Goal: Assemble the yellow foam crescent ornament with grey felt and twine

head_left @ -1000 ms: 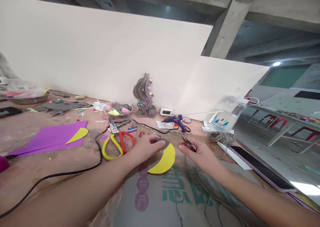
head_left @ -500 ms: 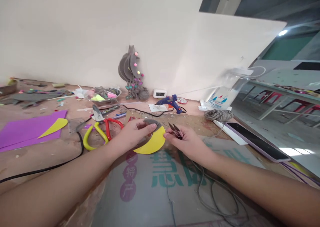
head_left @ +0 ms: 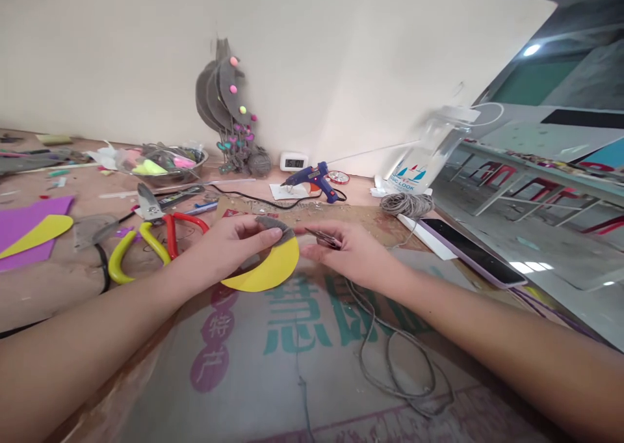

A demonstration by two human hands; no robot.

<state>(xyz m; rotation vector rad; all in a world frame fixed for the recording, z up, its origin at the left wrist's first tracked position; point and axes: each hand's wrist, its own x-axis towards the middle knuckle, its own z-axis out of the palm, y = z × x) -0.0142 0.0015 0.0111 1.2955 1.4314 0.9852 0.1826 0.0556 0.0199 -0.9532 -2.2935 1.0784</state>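
Between the thumb and fingers of my left hand [head_left: 238, 241] is a yellow crescent [head_left: 273, 267], its upper end covered in grey. It hangs tilted, belly facing right, above a printed plastic sheet [head_left: 244, 391]. My right hand [head_left: 358, 254] is closed round small thread snips [head_left: 324, 237], whose blades point left, level with the grey end. The right fingertips are close to the crescent's right edge; whether they touch it I cannot tell. Loops of grey cord [head_left: 390, 371] lie on the sheet below my right wrist.
Scissors [head_left: 149, 202] and red-handled pliers [head_left: 171, 228] lie left. Behind are a bowl of bits [head_left: 163, 177], a grey hanging ornament [head_left: 221, 95], a clock [head_left: 293, 162] and a blue glue gun [head_left: 314, 177]. At right are a cord ball [head_left: 407, 203], a plastic jug [head_left: 419, 157] and a phone [head_left: 470, 251].
My view has shifted, so the table things appear further left and higher. My right hand has turned the snips from pointing upward to lying nearly flat. The crescent stays in my left hand.
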